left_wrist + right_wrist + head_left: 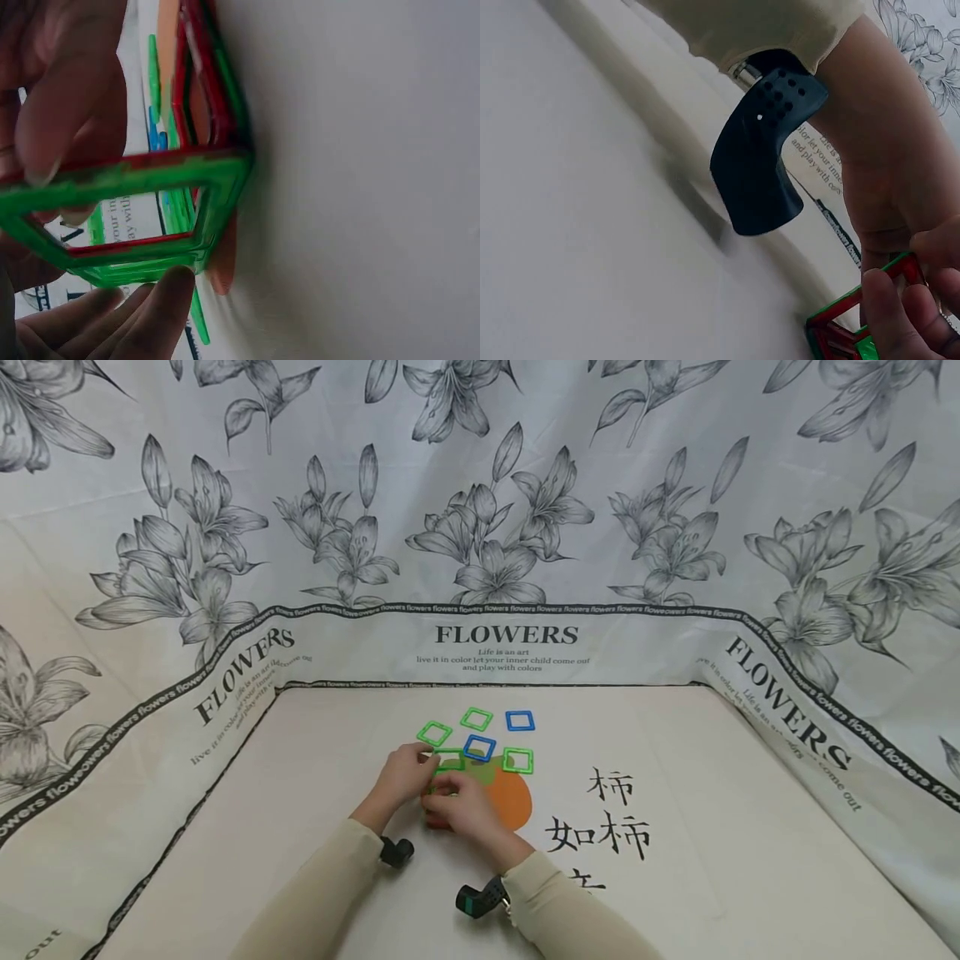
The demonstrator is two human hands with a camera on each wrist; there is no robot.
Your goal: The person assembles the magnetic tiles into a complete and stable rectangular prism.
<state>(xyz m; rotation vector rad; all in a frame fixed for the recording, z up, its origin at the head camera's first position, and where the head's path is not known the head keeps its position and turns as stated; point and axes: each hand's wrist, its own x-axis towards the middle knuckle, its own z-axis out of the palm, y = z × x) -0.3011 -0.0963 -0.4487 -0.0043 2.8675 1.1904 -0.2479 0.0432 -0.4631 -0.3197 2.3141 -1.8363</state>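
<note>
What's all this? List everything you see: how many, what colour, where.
Table: one, whitish, beneath the rest
Joined frames: number unclear, red and green, on or just above the table
Green frames: at least three, green, beyond or right of the joined frames
Blue frames: two, blue, among the green frames
Fruit picture: one, orange and green, on the table
Characters: several, black, right of the fruit picture
Flowered cloth: pieces uncountable, black on white, around the table
Wrist devices: two, dark, near the cuffs
Sleeves: two, beige, forearms
Left hand: one, bare, touching the joined frames
Right hand: one, bare, pinching them
</note>
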